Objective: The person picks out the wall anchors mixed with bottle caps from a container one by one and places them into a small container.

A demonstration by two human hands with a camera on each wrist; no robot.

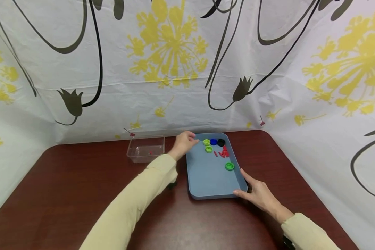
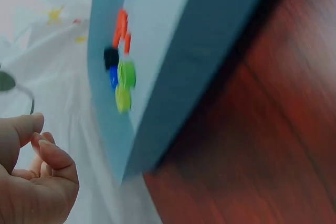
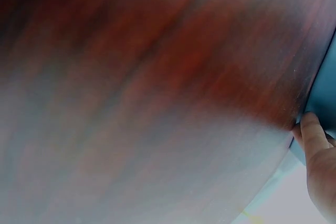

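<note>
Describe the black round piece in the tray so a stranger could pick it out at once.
On the dark red table, find the blue-grey tray, its near right corner at the person's right hand. At the tray's far end, three round pieces form a row. The black round piece is rightmost, beside the blue round piece, and the only black one.

1. Glossy reddish-brown wooden table, rounded far corners; fills lower frame.
2. White printed cloth, creased, across upper frame and down both sides.
3. Yellow flower-head print, upper centre; similar one upper right.
4. Dark bud print, left of centre, black curving stem; another right of centre.
5. Small red blossom print, centre right.
</note>
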